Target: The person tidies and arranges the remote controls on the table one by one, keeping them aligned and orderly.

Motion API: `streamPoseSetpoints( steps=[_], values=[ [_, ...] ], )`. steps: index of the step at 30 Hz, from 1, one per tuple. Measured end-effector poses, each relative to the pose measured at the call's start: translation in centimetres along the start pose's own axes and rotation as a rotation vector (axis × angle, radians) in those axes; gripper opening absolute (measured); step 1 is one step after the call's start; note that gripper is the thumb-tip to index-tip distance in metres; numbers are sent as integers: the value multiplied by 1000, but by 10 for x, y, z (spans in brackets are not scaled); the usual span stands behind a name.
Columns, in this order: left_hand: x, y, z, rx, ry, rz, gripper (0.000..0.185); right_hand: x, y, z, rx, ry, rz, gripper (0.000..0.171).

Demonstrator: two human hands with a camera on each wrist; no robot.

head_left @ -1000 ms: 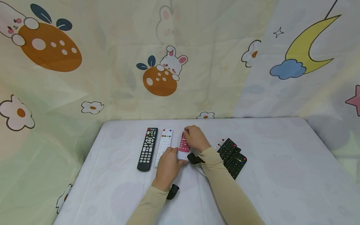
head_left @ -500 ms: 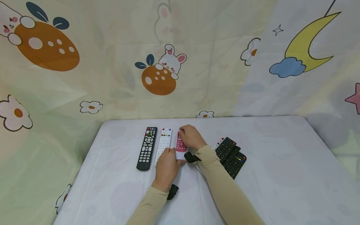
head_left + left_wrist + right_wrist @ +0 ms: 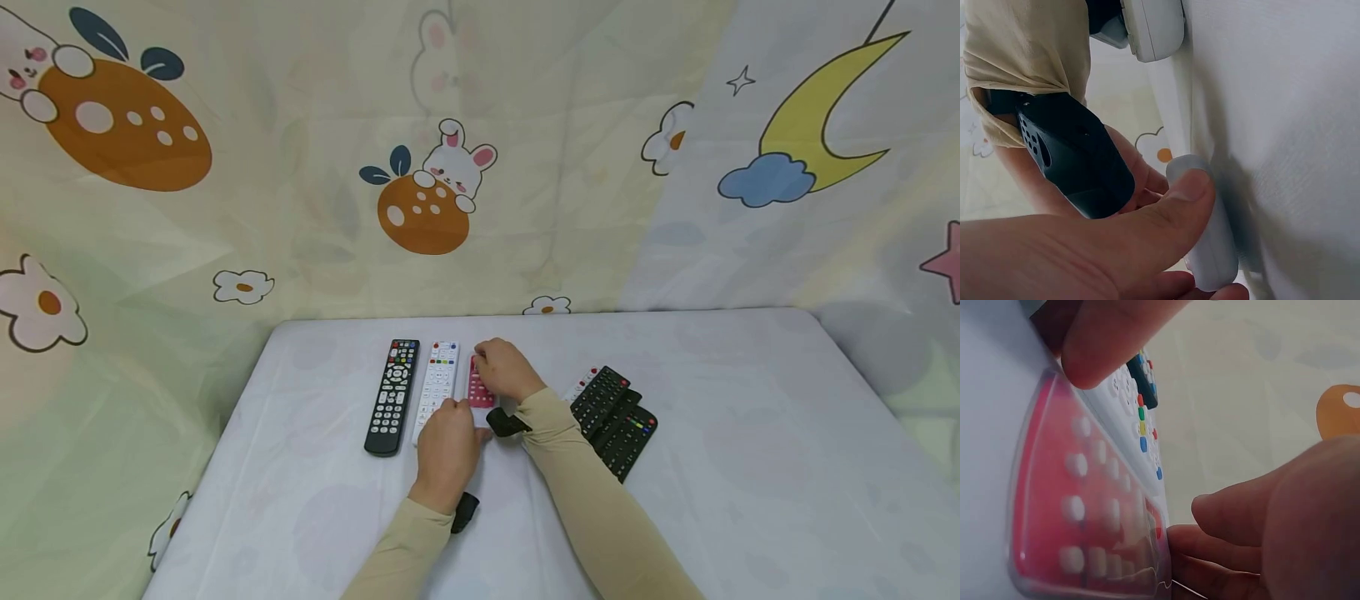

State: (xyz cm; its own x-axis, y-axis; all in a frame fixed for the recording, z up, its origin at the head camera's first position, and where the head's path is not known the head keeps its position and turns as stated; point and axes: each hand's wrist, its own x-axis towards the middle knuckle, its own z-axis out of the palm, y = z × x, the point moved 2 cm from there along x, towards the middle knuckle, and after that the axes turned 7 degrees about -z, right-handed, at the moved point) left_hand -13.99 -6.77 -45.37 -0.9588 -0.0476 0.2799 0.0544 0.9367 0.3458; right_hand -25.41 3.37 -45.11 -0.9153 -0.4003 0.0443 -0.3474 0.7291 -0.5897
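A white remote control with a pink keypad (image 3: 482, 393) lies on the table in the middle of the row, its long side pointing away from me. My left hand (image 3: 447, 450) pinches its near end; in the left wrist view the thumb (image 3: 1188, 187) presses on the white end and fingertips show below. At the far end is my right hand (image 3: 512, 369), its fingers (image 3: 1210, 550) touching the end edge and its thumb held apart from the remote. A white remote control (image 3: 440, 375) lies just left, partly behind the left hand. Farther left lies a black remote control (image 3: 392, 396).
Several more remotes, mostly black (image 3: 626, 433), lie slanted and overlapping to the right, partly hidden by the right sleeve (image 3: 592, 492). The table (image 3: 750, 467) has a white cover, and a printed cloth (image 3: 300, 208) hangs behind its far edge.
The pink and white remote has shifted left, closer to the white one, and slightly toward me. My right hand has moved left with it; the left hand has stayed at its near end.
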Motion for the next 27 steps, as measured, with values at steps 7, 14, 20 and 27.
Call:
streamPoseSetpoints(
  steps=[7,14,20,27],
  values=[
    [1,0,1,30,14,-11,42,-1,-1,1,8,-4,-4,36],
    [1,0,2,42,5,-20,41,-2,-1,2,15,-18,18,36],
    [0,0,1,49,12,-15,39,-2,-1,2,21,-22,23,37],
    [0,-1,-2,69,5,-15,40,-8,-3,-4,51,-26,10,39]
  ],
)
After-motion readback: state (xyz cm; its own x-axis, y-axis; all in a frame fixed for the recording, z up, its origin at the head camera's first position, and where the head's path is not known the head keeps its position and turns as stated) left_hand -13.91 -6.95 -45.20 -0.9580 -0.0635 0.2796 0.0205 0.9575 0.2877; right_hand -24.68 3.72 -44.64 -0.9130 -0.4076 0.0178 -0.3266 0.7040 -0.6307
